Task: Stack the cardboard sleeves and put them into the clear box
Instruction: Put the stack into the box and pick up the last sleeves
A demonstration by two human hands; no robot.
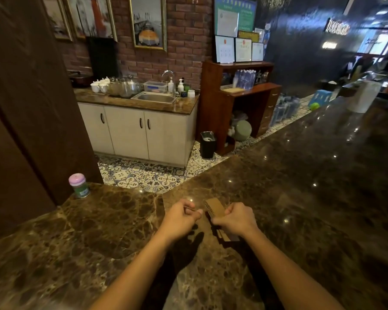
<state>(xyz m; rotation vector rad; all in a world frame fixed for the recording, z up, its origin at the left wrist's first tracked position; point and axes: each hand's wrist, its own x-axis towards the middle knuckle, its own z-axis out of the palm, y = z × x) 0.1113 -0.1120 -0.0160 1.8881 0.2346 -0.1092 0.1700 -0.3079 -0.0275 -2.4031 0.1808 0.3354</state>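
Two bare arms reach out over a shiny brown marble counter (112,220) with light and dark patches.

The right hand (235,218) is curled tight around a stack of flat brown cardboard sleeves (215,208). The stack sticks up out of the top of the fist, tilted a little to the left. The bottom ends of the sleeves poke out under the hand, near the wrist, and sit just above the counter. You cannot tell if they touch it.

The left hand (180,218) is just beside the stack, on its left. Its fingers are curled in and the thumb points toward the stack. It does not seem to touch the cardboard. You cannot tell if it holds anything small.

A small green jar with a pink lid (78,185) stands far off to the left on the counter, next to a dark brown wall. A tall see-through plastic tub (365,97) stands at the far right end of the counter, well apart from the hands.

Past the counter there is a floor with blue and white patterned tiles (143,175). A metal sink (155,97) sits in a counter over white cupboards, against a red brick wall. A small black bin (207,144) stands on the floor beside a dark wooden shelf.
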